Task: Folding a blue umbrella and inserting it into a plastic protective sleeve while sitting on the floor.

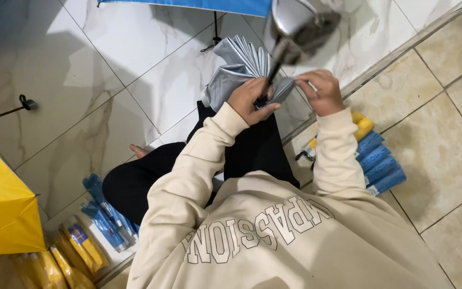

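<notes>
Left hand at frame centre, fingers wrapped round the dark shaft of a grey folded umbrella, right hand beside it, fingers pinching its pleated fabric, rolled blue and yellow umbrellas at right on the floor

I see a floor of glossy white marble-veined tiles on my left — beige matte tiles on my right, a pale raised strip running between them. Light glares off the white tiles — soft shadows cross them.

Cream sweatshirt, long sleeves, ribbed cuffs, white outlined block lettering on chest; black trousers.
</notes>
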